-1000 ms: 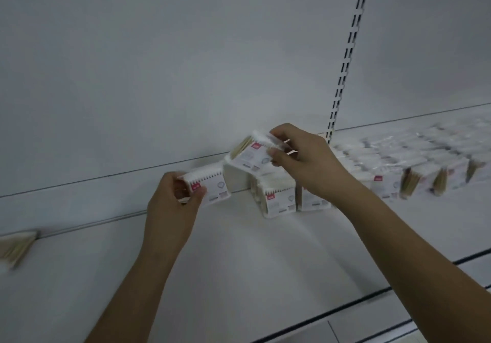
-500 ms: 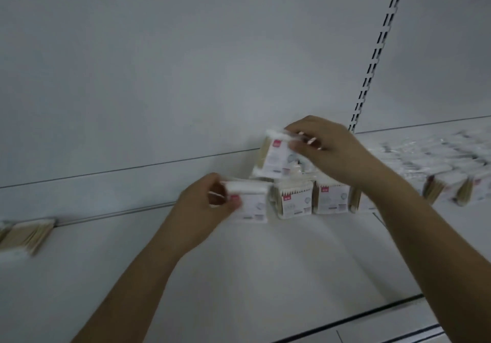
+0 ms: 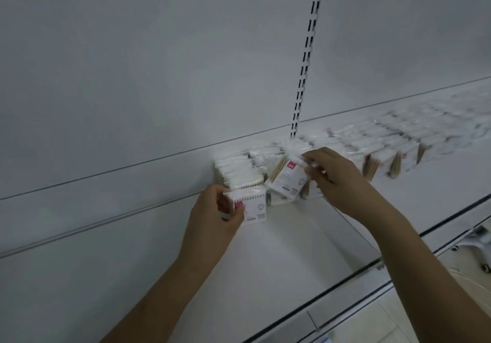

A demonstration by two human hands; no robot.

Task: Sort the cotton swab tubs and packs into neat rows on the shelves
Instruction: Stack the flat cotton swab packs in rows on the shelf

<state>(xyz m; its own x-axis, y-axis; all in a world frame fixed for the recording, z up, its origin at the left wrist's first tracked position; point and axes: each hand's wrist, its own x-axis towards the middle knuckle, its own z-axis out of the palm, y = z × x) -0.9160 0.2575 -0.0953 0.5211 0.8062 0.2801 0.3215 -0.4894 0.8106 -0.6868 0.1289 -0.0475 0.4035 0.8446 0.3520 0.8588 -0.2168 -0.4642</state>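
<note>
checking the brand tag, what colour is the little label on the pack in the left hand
Pinkish red, on the white pack the left hand holds; head view.

**Both hands up at shelf, each gripping a pack**

L hand [image 3: 215, 216]: arm reaching up from bottom centre, fingers curled, thumb across front of a swab pack [image 3: 252, 205], held upright. R hand [image 3: 337, 180]: forearm coming in from lower right, wrist bent, fingertips pinching top corner of a tilted pack [image 3: 288, 180]. Hands near, not touching.
</note>
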